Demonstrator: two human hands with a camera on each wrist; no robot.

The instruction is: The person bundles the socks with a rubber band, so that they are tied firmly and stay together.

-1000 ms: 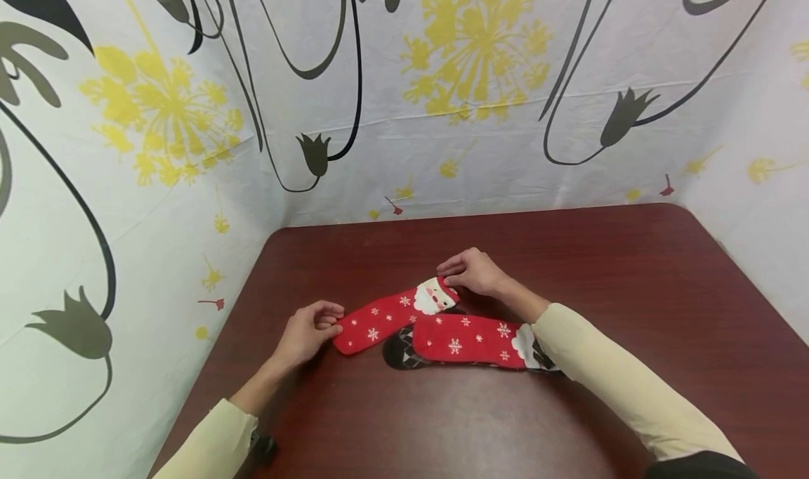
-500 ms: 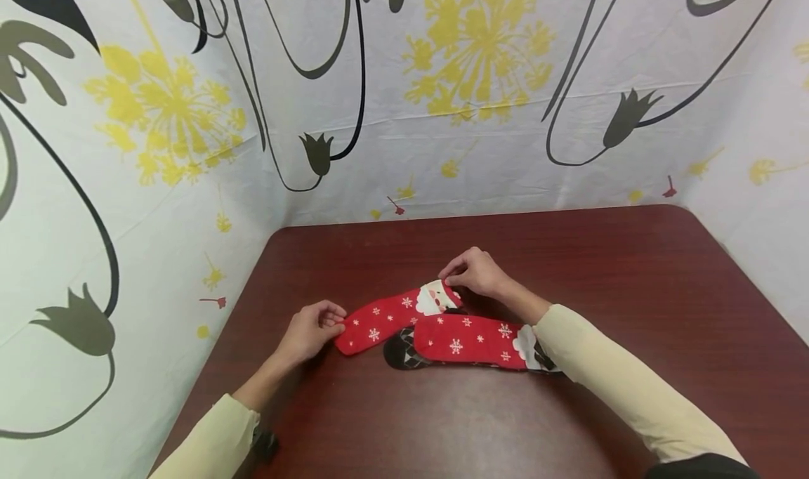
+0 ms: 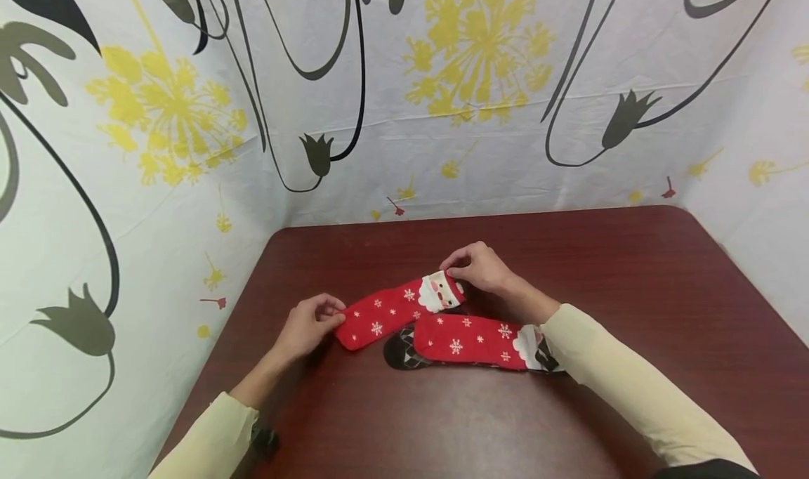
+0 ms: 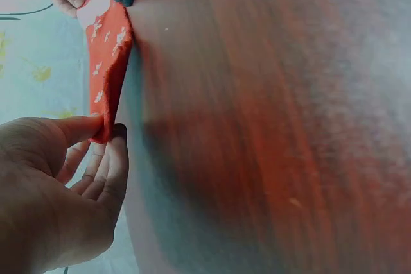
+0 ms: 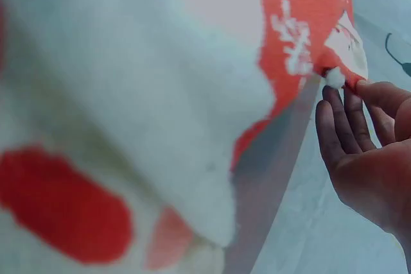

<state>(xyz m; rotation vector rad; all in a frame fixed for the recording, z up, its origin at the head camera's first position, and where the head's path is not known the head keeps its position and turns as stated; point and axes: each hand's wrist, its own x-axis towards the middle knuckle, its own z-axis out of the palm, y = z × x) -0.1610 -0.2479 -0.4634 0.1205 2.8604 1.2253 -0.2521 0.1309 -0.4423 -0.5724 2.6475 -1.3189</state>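
Observation:
A red sock (image 3: 385, 315) with white snowflakes and a Santa face stretches between my two hands in the head view. My left hand (image 3: 310, 322) pinches its toe end between thumb and fingers. At the Santa end, my right hand (image 3: 482, 266) pinches the cuff corner. In the left wrist view this sock (image 4: 106, 62) runs away from the thumb, seen nearly edge-on. A second red snowflake sock (image 3: 468, 340) lies just nearer to me, its cuff partly under my right sleeve. Beneath it shows a black diamond-patterned sock (image 3: 399, 350), mostly covered.
The dark red-brown table (image 3: 442, 423) has rounded far corners. A white cloth (image 3: 392, 100) with yellow and grey flower prints hangs behind it and along both sides. A small dark object (image 3: 264, 442) sits by my left sleeve.
The pinched sock has shifted slightly away from me, and its Santa end has turned. Both hands have moved a little farther from me with it. The other socks stay in place.

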